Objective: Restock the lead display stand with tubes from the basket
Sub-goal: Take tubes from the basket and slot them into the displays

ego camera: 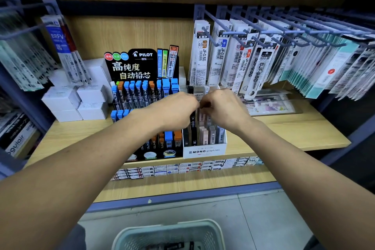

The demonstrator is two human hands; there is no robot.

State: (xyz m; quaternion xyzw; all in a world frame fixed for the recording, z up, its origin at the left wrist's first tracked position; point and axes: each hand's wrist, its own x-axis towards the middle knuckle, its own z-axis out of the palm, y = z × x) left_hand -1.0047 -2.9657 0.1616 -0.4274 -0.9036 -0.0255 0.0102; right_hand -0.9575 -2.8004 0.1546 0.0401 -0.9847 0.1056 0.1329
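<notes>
Your left hand (174,109) and right hand (225,107) meet at frame centre over the white lead display stand (205,150). Fingers curled together; what they grip, cannot tell. Basket (168,233) sits low, bottom centre.

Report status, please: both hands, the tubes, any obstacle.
Left hand and right hand together over MONO stand, fingers curled, contents hidden. Basket below on floor. Nothing visibly in the way.

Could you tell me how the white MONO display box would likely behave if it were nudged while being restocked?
The white MONO box looks like thin card, so probably light and apt to slide on the smooth wooden shelf. Tubes stand upright inside, so a hard push might tip them. It sits against the black Pilot stand, which likely braces that side.
</notes>
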